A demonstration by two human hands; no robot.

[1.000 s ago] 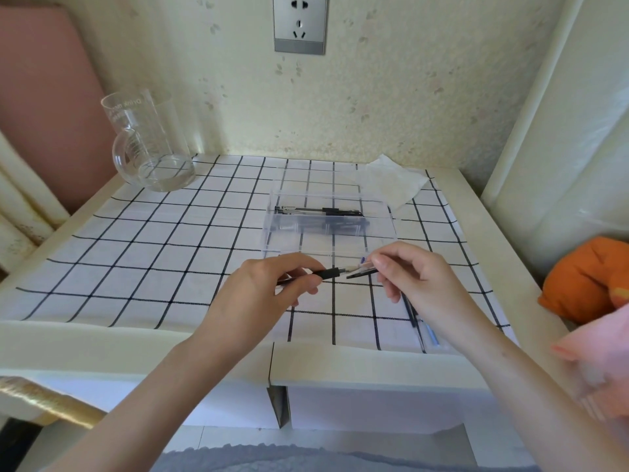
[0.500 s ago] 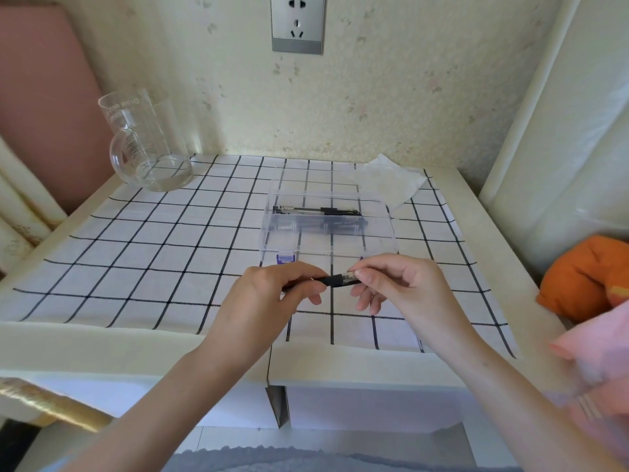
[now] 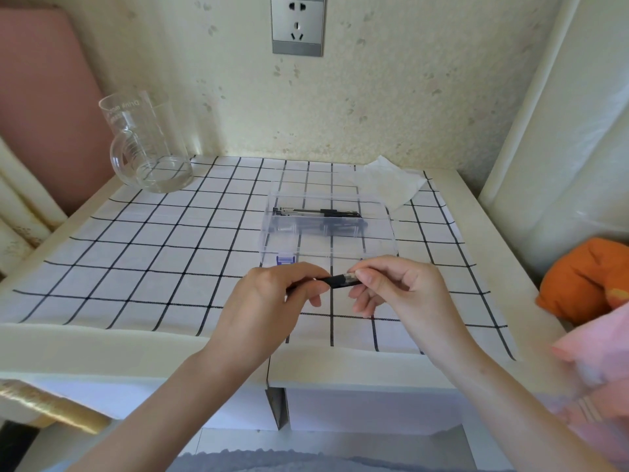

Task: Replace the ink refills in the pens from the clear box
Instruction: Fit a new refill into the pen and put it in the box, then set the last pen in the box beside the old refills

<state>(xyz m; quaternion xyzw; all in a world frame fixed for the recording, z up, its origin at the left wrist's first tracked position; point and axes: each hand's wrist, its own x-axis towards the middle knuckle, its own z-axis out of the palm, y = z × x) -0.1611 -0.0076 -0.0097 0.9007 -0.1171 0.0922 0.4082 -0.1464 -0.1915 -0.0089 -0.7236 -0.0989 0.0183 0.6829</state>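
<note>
I log: left hand (image 3: 269, 298) and right hand (image 3: 396, 289) each pinching one black pen (image 3: 335, 280) above the cloth's front squares; clear box (image 3: 328, 229) just behind; table edge (image 3: 136, 349) near wrists.

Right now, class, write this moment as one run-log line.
left hand: holds pen | right hand: pinches its other end | clear box: behind hands, pens inside

The glass jug (image 3: 146, 144) bears faint lettering that seems to read "Drink more".
</note>
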